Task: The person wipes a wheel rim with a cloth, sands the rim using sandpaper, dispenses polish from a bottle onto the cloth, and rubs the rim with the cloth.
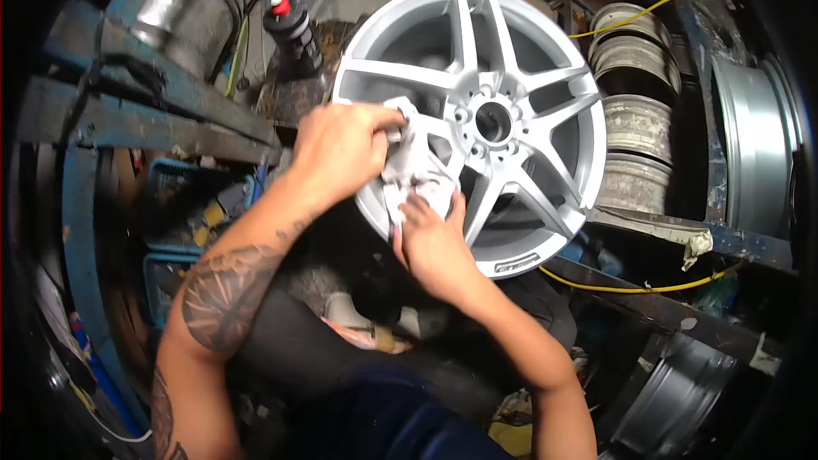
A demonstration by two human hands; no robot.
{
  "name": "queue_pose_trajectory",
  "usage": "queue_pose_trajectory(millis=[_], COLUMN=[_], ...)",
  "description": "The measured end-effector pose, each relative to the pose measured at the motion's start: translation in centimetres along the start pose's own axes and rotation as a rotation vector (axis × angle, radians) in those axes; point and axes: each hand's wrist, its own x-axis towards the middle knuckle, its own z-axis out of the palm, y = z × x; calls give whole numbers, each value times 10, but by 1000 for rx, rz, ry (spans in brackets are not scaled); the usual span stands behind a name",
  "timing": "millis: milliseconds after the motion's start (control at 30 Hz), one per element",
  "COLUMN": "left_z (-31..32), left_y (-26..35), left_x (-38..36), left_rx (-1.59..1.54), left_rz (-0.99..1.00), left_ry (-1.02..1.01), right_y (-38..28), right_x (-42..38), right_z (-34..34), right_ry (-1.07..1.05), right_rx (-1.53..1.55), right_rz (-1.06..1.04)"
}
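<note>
A silver car wheel rim (460,77) with paired spokes and a round centre hole faces me. Against its lower left spokes lies a crumpled white cloth (409,158). My left hand (345,145) pinches the cloth's upper part near the rim's left edge. Lower down, my right hand (434,243) presses its fingers into the cloth's bottom part, thumb up along its right side. The cloth covers some of the spokes behind it. A small dark label (517,264) sits on the rim's lower edge.
A black bottle (294,34) with a red cap stands left of the rim. Several bare rims (630,128) are stacked on the right rack, and another rim (754,136) stands beyond. A yellow hose (648,289) runs below. Blue baskets (175,204) sit at left.
</note>
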Motion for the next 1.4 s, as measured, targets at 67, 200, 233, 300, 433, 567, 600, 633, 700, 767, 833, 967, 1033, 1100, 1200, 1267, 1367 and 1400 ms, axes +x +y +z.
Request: queue_pose_trajectory(millis=[67,200,233,300,433,567,600,633,700,767,833,967,1033,1100,1200,1267,1367,1400], left_z=[-6,-14,-14,-6,-10,-5,-5,-4,0,-1,1,-17,-22,-17,-17,-11,-13,-13], left_y=[-2,-4,-1,-9,-8,-11,-14,-15,-17,-17,-22,-21,-19,-19,-12,-15,-18,-17], left_x=[1,4,1,-1,2,-1,0,0,1,3,-4,0,-7,-9,-9,-12,-9,-8], left_rx=[-52,-41,-48,-88,-122,-122,-128,-137,-162,-169,-143,-66,-118,-107,-109,2,61,9], left_rz=[-52,-45,-56,34,14,102,112,118,162,169,187,82,3,27,18,61,92,124], left_ry=[-13,33,7,39,64,33,22,0,-35,-36,-11,-95,-190,-184,-139,-42,15,71], right_y=[-3,-2,4,3,2,2,-2,1,7,8,4,10,11,7,-1,3,7,5], right_x=[-10,-1,5,3,5,6,3,16,10,15,18,0,-6,-2,-11,8,2,-4], right_z=[1,-5,2,-2,-6,-27,-31,-28,-23,-32,-31,-32,-9,-1,1,15,-4,-11], right_ry=[2,11,23,9,-2,-83,-96,-222,-187,-163,-228,-32,51,52,174,162,43,95], right_rx=[11,-1,-24,-76,-105,-185,-201,-222,-253,-266,-233,-149,17,5,-80,-45,-88,-88], right_rz=[-17,-21,-32,-24,-64,-91,-121,-99,-134,-167,-156,-183,-81,-10,-44,8,-82,-141])
